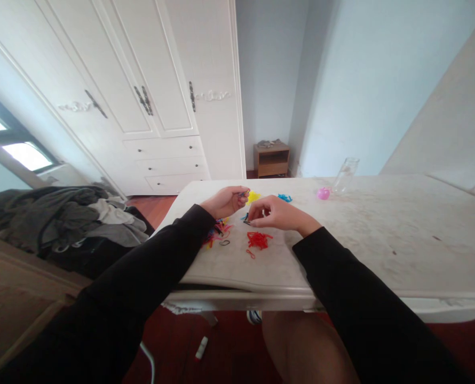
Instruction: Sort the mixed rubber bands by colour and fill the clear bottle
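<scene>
My left hand [230, 201] is closed, its fingertips pinched on small dark bands [243, 193]. Thumb and fingers of my right hand [275, 213] are closed at a little black rubber band [246, 222], low over the table. Below that hand lies a heap of red rubber bands [258, 240], with one loose reddish band [251, 255] nearer me. A mixed-colour pile of bands [220, 228] is partly hidden by my left wrist and sleeve. A dark loop [224, 242] rests beside it. Beyond my hands are yellow bands [254, 197] and blue bands [284, 198].
The white table [365, 256] extends far to the right. Toward its back stand a clear glass jar [346, 175] and a pink round object [323, 193]. Dark clothes [53, 218] are heaped at left, a white wardrobe [161, 117] behind. A white tube [201, 348] lies on the floor.
</scene>
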